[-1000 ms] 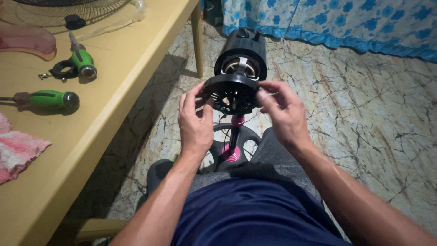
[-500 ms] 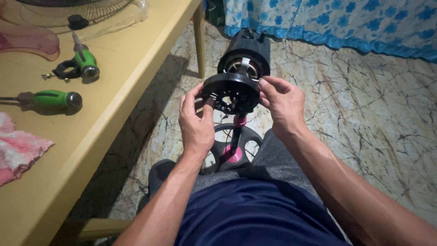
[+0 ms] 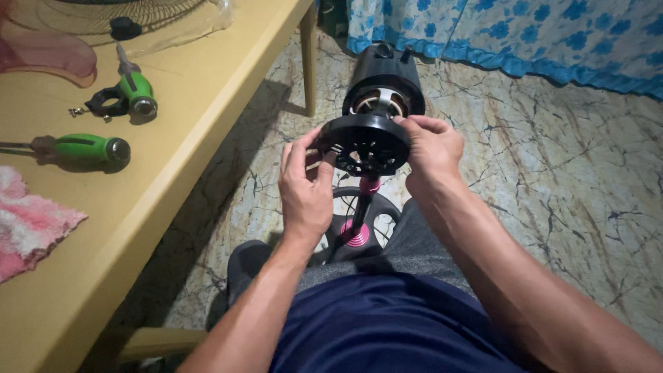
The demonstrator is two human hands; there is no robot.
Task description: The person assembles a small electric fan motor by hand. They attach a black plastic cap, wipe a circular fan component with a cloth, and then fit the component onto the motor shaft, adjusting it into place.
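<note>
A black fan motor housing (image 3: 385, 77) stands on a thin stand with a pink collar (image 3: 369, 185) above a round base (image 3: 359, 231) on the floor. In front of the motor I hold a round black front cover (image 3: 363, 144) with slots. My left hand (image 3: 304, 186) grips the cover's left rim with thumb and fingers. My right hand (image 3: 429, 150) pinches its right upper rim. The motor's silver and copper inside (image 3: 378, 103) shows just behind the cover.
A yellow table (image 3: 186, 124) at the left carries two green-handled screwdrivers (image 3: 90, 148) (image 3: 136, 90), a black ring clamp (image 3: 103, 101), small screws, a pink towel (image 3: 31, 224), a pink fan blade (image 3: 48, 55) and a wire grille. A blue flowered cloth (image 3: 525, 34) hangs at the back. The floor is marbled tile.
Both hands and the cover shifted slightly right and up, closer to the motor. My right fingers moved from the cover's side to pinch its upper right rim.
</note>
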